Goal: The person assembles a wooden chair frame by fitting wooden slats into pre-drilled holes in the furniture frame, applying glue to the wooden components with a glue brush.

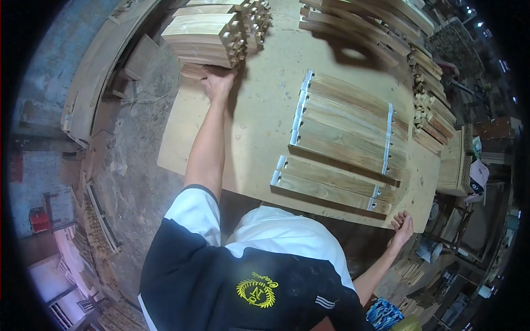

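Observation:
At the near end of a stack of wooden slats (196,36), my left hand (218,84) is closed around a wooden slat (193,70); its fingertips are partly hidden by the wood. My right hand (402,229) hangs beside the table's front right edge, loosely curled with fingers apart and nothing in it. Closest to it lies a pair of slats (331,185) side by side, with pale bluish-white strips and dark holes or notches near both ends. Just behind them is a wider panel of slats (348,121) marked by similar strips.
The pale tabletop (259,105) carries more curved wooden pieces (364,25) at the far right. Small wooden blocks (430,110) are piled along the right edge. A wooden workpiece or bench (102,60) stands left, across the floor (135,138). Wood scraps lie lower right.

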Tool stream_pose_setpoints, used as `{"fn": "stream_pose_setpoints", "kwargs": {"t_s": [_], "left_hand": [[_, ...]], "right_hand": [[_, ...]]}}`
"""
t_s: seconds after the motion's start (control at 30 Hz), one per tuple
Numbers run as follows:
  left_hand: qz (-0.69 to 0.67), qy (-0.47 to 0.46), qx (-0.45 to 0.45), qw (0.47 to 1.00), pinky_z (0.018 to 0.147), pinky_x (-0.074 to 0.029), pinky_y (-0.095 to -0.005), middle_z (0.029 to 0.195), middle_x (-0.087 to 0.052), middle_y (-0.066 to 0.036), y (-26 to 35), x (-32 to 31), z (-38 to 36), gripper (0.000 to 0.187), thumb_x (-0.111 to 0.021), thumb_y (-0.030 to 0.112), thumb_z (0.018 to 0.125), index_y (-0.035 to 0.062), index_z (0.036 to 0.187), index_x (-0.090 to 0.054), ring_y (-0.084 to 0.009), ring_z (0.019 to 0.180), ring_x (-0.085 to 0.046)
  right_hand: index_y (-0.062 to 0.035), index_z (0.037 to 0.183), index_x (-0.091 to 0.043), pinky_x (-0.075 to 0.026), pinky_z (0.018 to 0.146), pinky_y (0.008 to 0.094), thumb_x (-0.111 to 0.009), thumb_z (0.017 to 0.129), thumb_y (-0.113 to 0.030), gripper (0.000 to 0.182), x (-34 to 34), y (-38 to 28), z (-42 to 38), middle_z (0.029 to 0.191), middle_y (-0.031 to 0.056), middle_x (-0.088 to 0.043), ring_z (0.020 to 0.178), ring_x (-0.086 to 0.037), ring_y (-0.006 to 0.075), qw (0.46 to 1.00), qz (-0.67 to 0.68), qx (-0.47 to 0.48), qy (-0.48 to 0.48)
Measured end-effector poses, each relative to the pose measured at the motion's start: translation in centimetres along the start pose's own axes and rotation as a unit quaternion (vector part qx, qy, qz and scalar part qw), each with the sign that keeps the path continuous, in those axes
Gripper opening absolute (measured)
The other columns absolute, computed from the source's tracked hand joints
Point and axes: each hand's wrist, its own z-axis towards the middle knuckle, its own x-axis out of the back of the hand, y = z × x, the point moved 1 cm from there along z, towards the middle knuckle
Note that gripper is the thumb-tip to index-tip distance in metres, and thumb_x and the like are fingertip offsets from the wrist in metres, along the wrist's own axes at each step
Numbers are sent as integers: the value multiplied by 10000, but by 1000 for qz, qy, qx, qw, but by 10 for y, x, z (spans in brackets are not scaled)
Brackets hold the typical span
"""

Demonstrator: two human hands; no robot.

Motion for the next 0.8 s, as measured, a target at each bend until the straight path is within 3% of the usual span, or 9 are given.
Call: {"fn": "stream_pose_setpoints", "kwargs": {"t_s": [0.1,0.13,0.17,0.23,0.3,0.33,0.43,0.63,0.8], "left_hand": [[-216,-56,-12,975,866,-519,-456,1111,-573,-261,-44,1,15,847,-712,226,700,-25,1405,-316,-413,1028,-603],[-326,-91,17,941,778,-550,-435,1058,-596,-243,-46,13,9,744,-659,136,722,-20,1375,-340,-379,953,-632],[-487,-156,80,856,658,-571,-395,1000,-613,-219,-56,27,-4,644,-587,25,735,-15,1339,-365,-329,857,-656],[-560,-253,155,773,512,-528,-317,1042,-598,-190,-96,43,-15,701,-513,-95,714,-8,1388,-340,-253,738,-636],[-562,-227,119,787,543,-543,-319,1080,-586,-190,-84,75,-84,761,-524,-100,696,-1,1426,-329,-244,753,-637],[-530,-277,109,794,607,-567,-322,1163,-578,-184,-110,71,-91,788,-545,-88,695,11,1448,-335,-234,856,-655],[-557,-325,73,761,743,-571,-308,1251,-565,-153,-82,94,-159,809,-604,-61,670,6,1440,-366,-218,1002,-637],[-554,-401,-9,729,963,-521,-327,1360,-529,-99,-37,112,-226,1079,-759,15,576,29,1538,-271,-217,1243,-537],[-503,-458,-87,727,1003,-482,-345,1342,-543,-103,-12,131,-265,1080,-757,24,571,58,1544,-288,-211,1194,-557]], "right_hand": [[9,1221,-616,-525,703,265,-539,1026,-286,362,6,-7,-12,1032,98,-665,869,-646,149,999,-32,12,6],[8,1220,-617,-526,703,267,-544,1025,-285,359,11,-6,-13,1032,99,-665,868,-646,149,1000,-20,16,5],[7,1219,-618,-527,703,268,-548,1023,-283,357,17,-3,-15,1033,100,-666,866,-646,149,1000,-8,19,4],[7,1219,-618,-529,707,268,-561,1018,-272,349,21,-4,-21,1036,106,-666,871,-648,152,1000,4,14,12],[14,1218,-616,-534,715,273,-563,1017,-271,353,17,-10,-23,1037,112,-666,879,-652,161,1000,14,19,-4],[17,1217,-614,-537,720,275,-564,1016,-271,355,17,-14,-24,1037,116,-665,884,-653,165,1000,16,22,-11],[24,1220,-612,-545,745,290,-562,1015,-263,356,-10,-34,-17,1048,125,-666,904,-659,178,998,30,43,-43],[32,1226,-613,-545,807,293,-560,997,-189,322,-129,-116,-27,1071,130,-663,956,-673,201,948,74,114,-287],[25,1306,-565,-542,861,298,-677,924,-212,463,-245,-159,-74,1129,111,-645,993,-648,188,811,31,88,-577]]}}
